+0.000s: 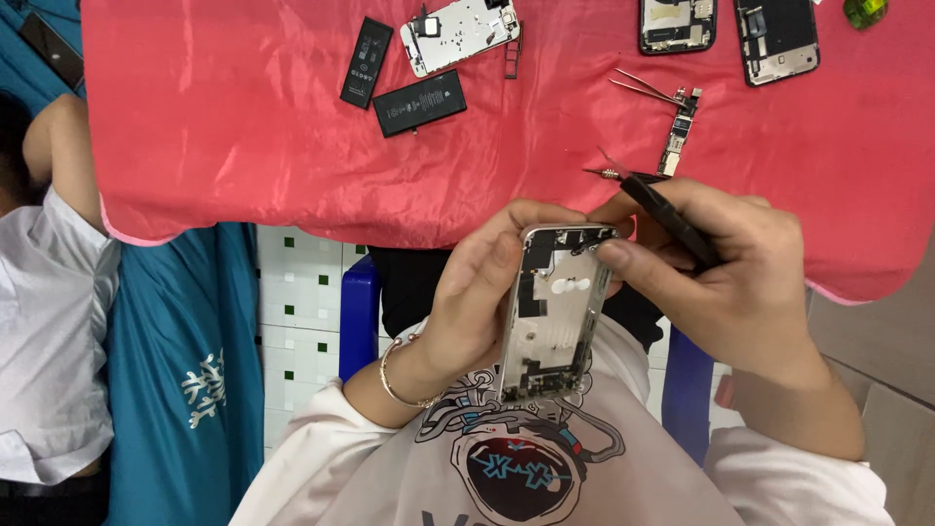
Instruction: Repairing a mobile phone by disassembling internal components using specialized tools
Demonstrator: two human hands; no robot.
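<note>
While the red cloth (243, 127) covers most of the tabletop, we see much stripped-down phone work spread across it: two black batteries (419, 102), a silver inner plate (458, 32), two more opened phone bodies (776, 39) at the far edge, a narrow logic board (680, 129) and a pair of tweezers (648, 90) just beside it. We judge the teardown well along, since the battery, board and screen are already out of the phone frame (553, 312), while small brackets and dark parts remain at both its ends.

That frame is held upright in front of our chest, clear of the tabletop. It is a silver metal shell, its open inside facing us, pale and mostly bare in the middle.

Our left hand (477, 302) is wrapped around its left edge, fingers curled behind it. Our right hand (726, 282) pinches a black-handled screwdriver (672, 219), forefinger pressing at the frame's top corner. At far left, another person's arm (58, 146) shows.
</note>
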